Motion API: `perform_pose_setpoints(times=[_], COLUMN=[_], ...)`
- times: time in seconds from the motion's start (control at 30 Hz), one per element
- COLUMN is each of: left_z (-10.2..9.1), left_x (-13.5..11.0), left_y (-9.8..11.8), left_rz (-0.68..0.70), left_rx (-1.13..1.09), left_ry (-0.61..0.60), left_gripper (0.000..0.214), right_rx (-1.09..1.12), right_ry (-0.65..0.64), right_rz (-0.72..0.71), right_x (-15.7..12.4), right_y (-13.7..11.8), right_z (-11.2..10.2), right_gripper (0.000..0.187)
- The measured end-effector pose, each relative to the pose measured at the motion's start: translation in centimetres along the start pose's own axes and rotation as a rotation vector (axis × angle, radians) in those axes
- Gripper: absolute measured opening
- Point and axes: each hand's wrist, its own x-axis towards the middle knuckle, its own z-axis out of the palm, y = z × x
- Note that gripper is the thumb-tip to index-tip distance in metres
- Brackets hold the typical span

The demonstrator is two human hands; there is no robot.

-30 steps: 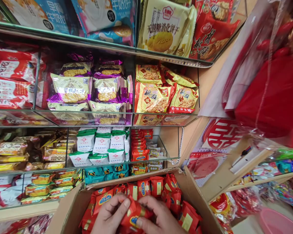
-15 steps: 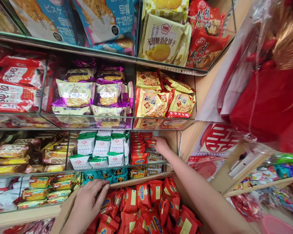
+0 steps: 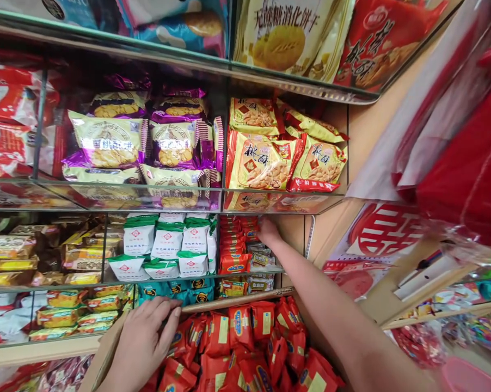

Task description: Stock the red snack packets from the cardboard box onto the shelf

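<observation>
My right hand (image 3: 268, 231) reaches deep into a glass shelf compartment, against a stack of small red snack packets (image 3: 234, 244). Its fingers are curled at the stack's top right; what they hold is hidden. My left hand (image 3: 145, 337) lies flat with its fingers stretched out over the back rim of a cardboard box (image 3: 106, 351), touching the red packets (image 3: 245, 348) that fill the box. The left hand holds nothing.
Glass shelves (image 3: 155, 204) carry white-and-green packets (image 3: 166, 245), purple-and-gold biscuit bags (image 3: 106, 141), yellow-red cookie bags (image 3: 265, 158) and large bags on the top shelf. Red bags in clear plastic (image 3: 466, 147) hang at right. A second shelf unit (image 3: 433, 310) stands right of the box.
One second ago both hands gripped a red packet in the box. The right hand then went up into the shelf and now sits slightly higher. The left hand stays on the box rim.
</observation>
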Motion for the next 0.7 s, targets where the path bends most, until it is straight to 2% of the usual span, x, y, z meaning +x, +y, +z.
perform_pose_setpoints(times=[0.13,0.2,0.53,0.7], left_z=[0.0,0.1,0.3,0.4], left_x=[0.0,-0.1,-0.1,0.0], left_y=[0.0,0.0,-0.1,0.0], left_rz=[0.007,0.008,0.014,0.000], left_rx=[-0.005,-0.005,0.000,0.010], left_ry=[-0.002,0.000,-0.008,-0.026], left_gripper=[0.020,0.021,0.024,0.025], right_rx=[0.036,0.044,0.081,0.119], right_ry=[-0.066,-0.066,-0.037,-0.088], right_rz=[0.025,0.049,0.080,0.012], right_x=[-0.4,-0.3,0.5,0.7], right_y=[0.3,0.4,0.5,0.7], right_z=[0.6,1.0,1.9,2.0], right_gripper=[0.066,0.069,0.074,0.058])
